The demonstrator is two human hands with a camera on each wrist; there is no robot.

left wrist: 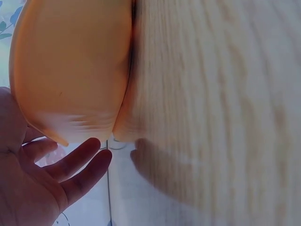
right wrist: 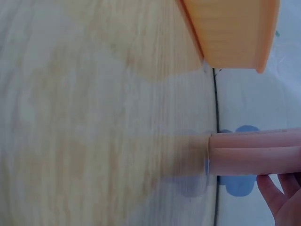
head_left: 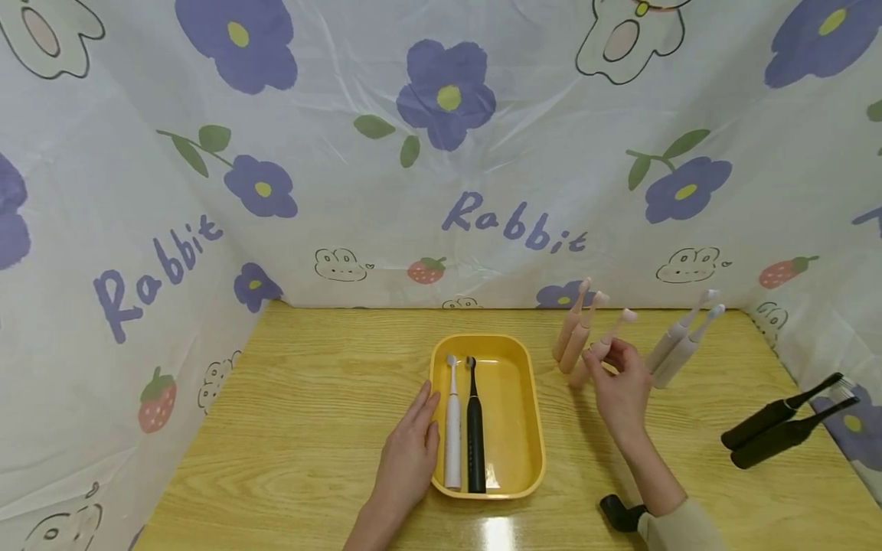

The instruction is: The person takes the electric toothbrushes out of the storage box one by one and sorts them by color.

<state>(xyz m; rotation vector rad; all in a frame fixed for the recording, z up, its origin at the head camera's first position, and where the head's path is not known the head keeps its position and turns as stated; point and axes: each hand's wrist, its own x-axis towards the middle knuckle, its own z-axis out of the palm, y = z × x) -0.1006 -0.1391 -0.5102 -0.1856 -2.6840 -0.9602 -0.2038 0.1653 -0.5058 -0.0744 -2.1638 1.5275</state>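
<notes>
My right hand (head_left: 623,390) pinches a pink electric toothbrush (head_left: 610,337) near the top of its handle, bristles up. Two more pink toothbrushes (head_left: 573,346) stand upright just left of it. In the right wrist view, pink handles (right wrist: 254,161) overlap beside my fingertips (right wrist: 265,183). My left hand (head_left: 409,451) rests along the left side of a yellow tray (head_left: 540,436), its fingers fairly straight. Inside the tray lie a white toothbrush (head_left: 452,436) and a black toothbrush (head_left: 475,436), side by side, heads toward the back. The left wrist view shows the tray's outer wall (left wrist: 70,61) near the fingers.
Two pale grey toothbrushes (head_left: 678,356) stand right of my right hand. Two black toothbrushes (head_left: 775,436) are at the table's right side. A black curved object (head_left: 620,513) is beside my right sleeve. A printed cloth (head_left: 344,184) borders the wooden table (head_left: 310,428).
</notes>
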